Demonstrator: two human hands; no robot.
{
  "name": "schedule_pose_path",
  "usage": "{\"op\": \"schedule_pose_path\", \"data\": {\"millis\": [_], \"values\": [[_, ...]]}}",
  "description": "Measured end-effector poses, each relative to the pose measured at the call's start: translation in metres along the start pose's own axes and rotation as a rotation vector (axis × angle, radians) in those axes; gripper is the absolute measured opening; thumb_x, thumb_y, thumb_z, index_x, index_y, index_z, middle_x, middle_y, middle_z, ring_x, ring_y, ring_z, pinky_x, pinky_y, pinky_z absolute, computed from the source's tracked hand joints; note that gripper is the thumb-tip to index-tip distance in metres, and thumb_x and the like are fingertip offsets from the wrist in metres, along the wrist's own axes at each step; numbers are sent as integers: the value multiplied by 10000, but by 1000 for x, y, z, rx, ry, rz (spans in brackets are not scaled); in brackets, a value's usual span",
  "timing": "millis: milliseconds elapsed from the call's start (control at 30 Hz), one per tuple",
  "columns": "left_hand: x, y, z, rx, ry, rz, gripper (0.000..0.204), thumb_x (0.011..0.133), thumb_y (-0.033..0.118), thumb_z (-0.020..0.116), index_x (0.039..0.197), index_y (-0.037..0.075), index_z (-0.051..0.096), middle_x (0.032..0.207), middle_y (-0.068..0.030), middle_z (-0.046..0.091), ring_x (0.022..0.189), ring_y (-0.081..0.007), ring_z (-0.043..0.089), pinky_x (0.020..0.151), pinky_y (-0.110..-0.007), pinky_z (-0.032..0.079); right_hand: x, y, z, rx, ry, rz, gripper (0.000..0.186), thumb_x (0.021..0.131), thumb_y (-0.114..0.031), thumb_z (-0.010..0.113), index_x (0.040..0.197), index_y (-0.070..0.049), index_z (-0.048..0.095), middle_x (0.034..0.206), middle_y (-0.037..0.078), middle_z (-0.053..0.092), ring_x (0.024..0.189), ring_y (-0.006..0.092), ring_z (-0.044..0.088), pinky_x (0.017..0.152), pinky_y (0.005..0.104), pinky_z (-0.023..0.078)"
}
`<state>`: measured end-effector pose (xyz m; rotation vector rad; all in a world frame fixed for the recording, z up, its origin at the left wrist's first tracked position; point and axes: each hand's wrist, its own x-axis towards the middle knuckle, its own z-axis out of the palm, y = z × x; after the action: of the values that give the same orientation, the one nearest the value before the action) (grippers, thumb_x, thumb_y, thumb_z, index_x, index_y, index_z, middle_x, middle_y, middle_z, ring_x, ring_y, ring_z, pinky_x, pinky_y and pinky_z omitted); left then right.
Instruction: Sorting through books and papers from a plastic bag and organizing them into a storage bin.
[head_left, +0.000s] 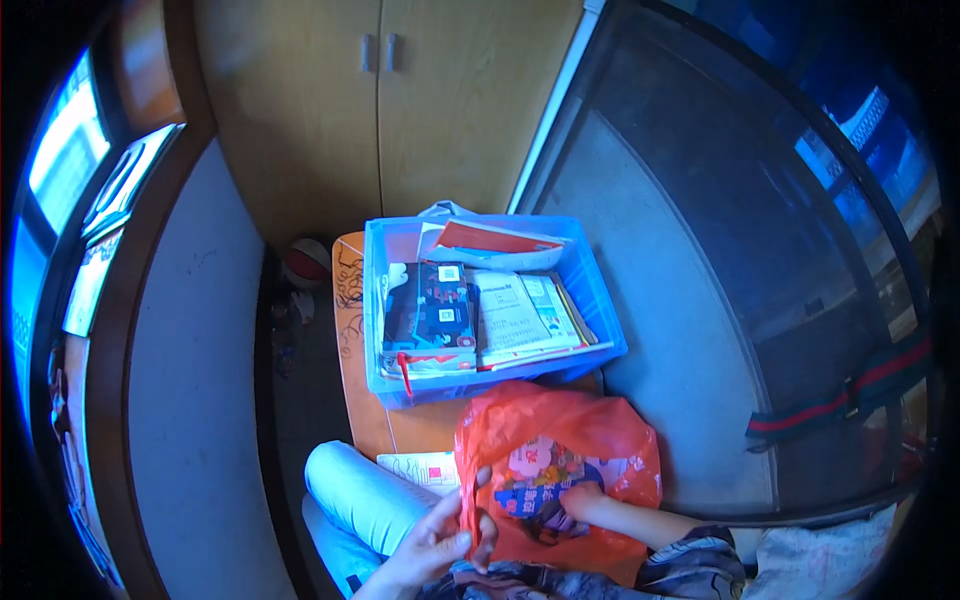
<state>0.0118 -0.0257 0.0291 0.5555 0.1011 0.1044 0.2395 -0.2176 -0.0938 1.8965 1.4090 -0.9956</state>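
Note:
A red plastic bag [560, 405] lies open across my lap, its mouth facing up. My left hand [445, 530] pinches the bag's left edge between thumb and fingers. Inside the bag sits a book [530, 500] with a colourful cover of pink, blue and yellow shapes. Reaching in from the right, my right hand [585, 503] is closed at the book's right side, its fingertips partly hidden. Below the bin, a printed sheet or booklet [420, 468] shows between my leg and the bag.
A blue plastic bin [610, 335] full of books and papers stands on a small orange-brown table [350, 370]. A dark box [430, 305] lies on top inside it. Wooden cabinet doors [290, 110] stand behind, a ball [306, 262] at their foot. A dark mesh-covered panel [720, 190] leans at right.

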Motion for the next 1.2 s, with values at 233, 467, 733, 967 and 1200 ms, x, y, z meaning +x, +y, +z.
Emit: {"op": "schedule_pose_path", "data": {"millis": [233,467,733,967,1200], "values": [[5,-12,-25,-92,226,86,697,934,274,565,1486,115,171,899,-100,551,714,-161,537,652,-305,482,-29,42,-170,607,578,-669,196,860,-202,518,803,-52,631,726,147,628,683,351,614,602,475,444],[9,-7,-34,-114,297,100,671,931,254,565,1479,137,198,890,-105,565,690,-158,545,663,-318,491,165,121,-298,-99,1458,54,188,785,-80,559,948,-78,652,953,106,644,974,282,583,862,444,434],[12,-5,-41,-169,281,101,669,935,245,558,1483,156,185,887,-108,563,690,-165,551,661,-320,490,90,156,-287,331,1514,155,88,772,-102,616,828,-47,657,857,142,644,837,331,623,739,440,480],[40,10,-36,-119,209,155,707,916,288,585,1481,157,180,837,-110,587,643,-188,572,583,-312,470,-128,93,-186,1052,1432,-140,145,868,-36,564,972,8,654,842,67,672,782,104,603,693,278,485],[26,13,-24,-216,7,86,750,938,306,549,1499,150,76,933,-141,545,692,-178,561,642,-315,513,-80,13,-17,598,1121,-70,298,715,61,546,944,-93,659,858,102,646,738,293,647,631,381,517]]}}
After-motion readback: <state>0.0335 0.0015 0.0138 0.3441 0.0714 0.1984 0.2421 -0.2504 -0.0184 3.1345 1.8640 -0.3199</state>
